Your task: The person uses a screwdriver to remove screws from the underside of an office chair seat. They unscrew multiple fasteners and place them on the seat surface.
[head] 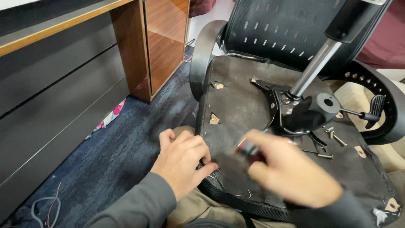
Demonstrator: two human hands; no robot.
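As the single head view looks down, an upturned office chair seat [253, 126] fills the middle, its dark, dusty fabric underside facing up.

Left hand [182, 162]: fingers curled closed, knuckles up, pinching the near edge of the seat underside where the fabric meets the black mesh rim [236, 202].

Right hand [291, 173]: blurred, closed about a small tool with a dark red and black grip [249, 150], held just above the seat fabric. What kind of tool cannot be told.

Black metal mechanism plate [291, 112]: fixed at the centre of the underside, with a chrome gas cylinder [314, 69] rising tilted from it toward the upper right.

Lever with black paddle handle [373, 112]: projects from the mechanism to the right.

Loose screws [333, 139]: several lying on the fabric just right of the mechanism.

Black armrest [202, 55]: curved, at the seat's left side; mesh backrest [278, 29] beyond it.

Surroundings: wooden desk panel [162, 42] at upper left, dark blue carpet [114, 147], a scrap of floral cloth [110, 118] along the wall, thin wires [46, 209] at lower left. No labels or packages legible.
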